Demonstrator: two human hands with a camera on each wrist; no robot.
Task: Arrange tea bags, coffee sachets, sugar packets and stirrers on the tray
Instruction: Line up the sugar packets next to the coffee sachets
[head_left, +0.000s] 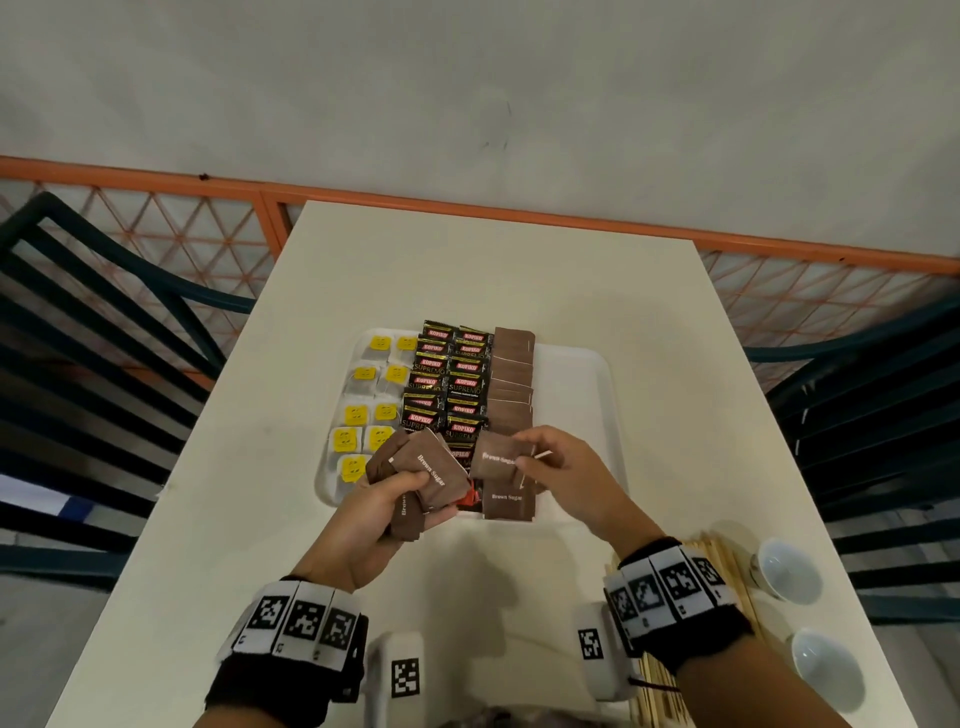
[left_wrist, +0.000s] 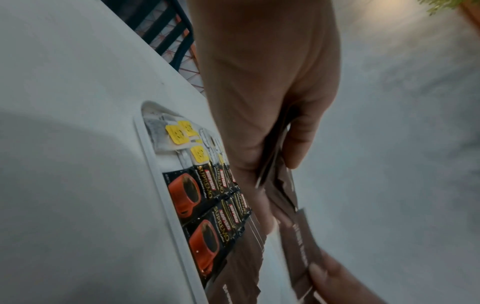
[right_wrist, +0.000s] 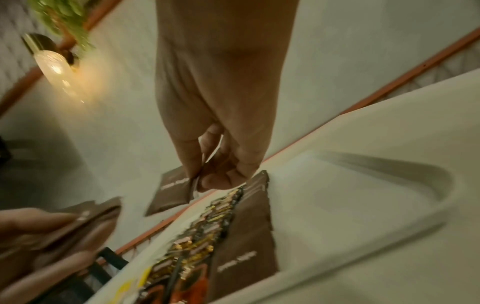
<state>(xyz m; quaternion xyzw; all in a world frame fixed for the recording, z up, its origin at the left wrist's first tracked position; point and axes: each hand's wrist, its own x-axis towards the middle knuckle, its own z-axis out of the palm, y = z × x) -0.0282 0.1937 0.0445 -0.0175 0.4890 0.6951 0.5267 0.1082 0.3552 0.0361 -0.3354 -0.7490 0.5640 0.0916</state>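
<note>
A white tray holds yellow-tagged tea bags on its left, black coffee sachets in the middle and a column of brown sugar packets to their right. My left hand grips a fanned bunch of brown sugar packets above the tray's near edge. My right hand pinches a single brown sugar packet just above the near end of the sugar column. The wrist views show the bunch in the left hand and the single packet under the right hand.
Wooden stirrers lie on the table at the right, partly hidden by my right wrist. Two white cups stand beside them near the table's right edge. The tray's right part is bare. Dark slatted chairs flank the table.
</note>
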